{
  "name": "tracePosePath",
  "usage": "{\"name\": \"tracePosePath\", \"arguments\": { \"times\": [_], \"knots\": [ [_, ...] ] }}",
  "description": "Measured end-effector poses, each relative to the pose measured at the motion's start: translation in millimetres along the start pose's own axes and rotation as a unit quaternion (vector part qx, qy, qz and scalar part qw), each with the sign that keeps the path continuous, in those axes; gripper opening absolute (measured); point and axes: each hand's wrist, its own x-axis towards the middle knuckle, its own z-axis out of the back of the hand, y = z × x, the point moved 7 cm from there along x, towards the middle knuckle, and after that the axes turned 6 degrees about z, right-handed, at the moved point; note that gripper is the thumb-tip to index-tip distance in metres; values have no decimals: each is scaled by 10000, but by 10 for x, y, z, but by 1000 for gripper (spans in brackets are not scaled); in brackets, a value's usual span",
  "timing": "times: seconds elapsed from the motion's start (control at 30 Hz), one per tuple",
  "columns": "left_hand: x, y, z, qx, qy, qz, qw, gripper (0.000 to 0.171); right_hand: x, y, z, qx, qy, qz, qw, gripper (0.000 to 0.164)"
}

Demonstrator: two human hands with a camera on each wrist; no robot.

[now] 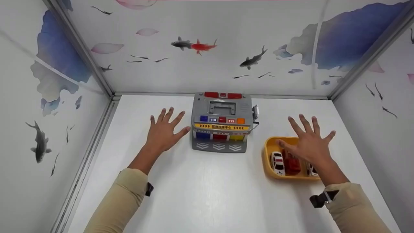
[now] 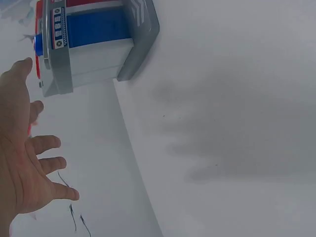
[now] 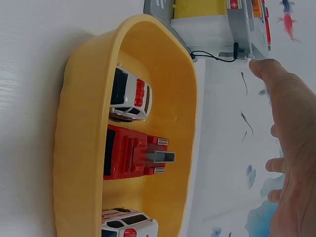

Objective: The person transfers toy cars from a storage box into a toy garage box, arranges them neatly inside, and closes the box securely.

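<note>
A grey toy garage (image 1: 222,121) with blue, red and yellow doors stands at the back middle of the white table. To its left, my left hand (image 1: 164,132) is spread with straight fingers and holds nothing. My right hand (image 1: 312,145), also spread and holding nothing, hovers over a yellow basket (image 1: 270,171). Inside lie a white toy car (image 3: 132,95), a red toy truck (image 3: 133,153) and a white toy van (image 3: 131,226). In the head view the right hand hides part of the basket and the van.
White panels (image 1: 226,74) with painted fish close off the back and both sides. A black cord (image 3: 215,56) and a small handset-like piece (image 1: 256,112) are at the garage's right side. A metal rail (image 1: 84,168) runs along the left edge.
</note>
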Motion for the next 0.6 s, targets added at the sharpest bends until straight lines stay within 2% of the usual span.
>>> {"name": "tracePosePath", "arguments": {
  "times": [0.27, 0.6],
  "knots": [
    [80, -149, -73, -235, 76, -168, 9996, 74, 8, 51, -14, 88, 49, 57, 9999, 108],
    [184, -298, -106, -341, -87, -371, 9987, 71, 68, 133, -44, 88, 77, 119, 9999, 103]
  ]
}}
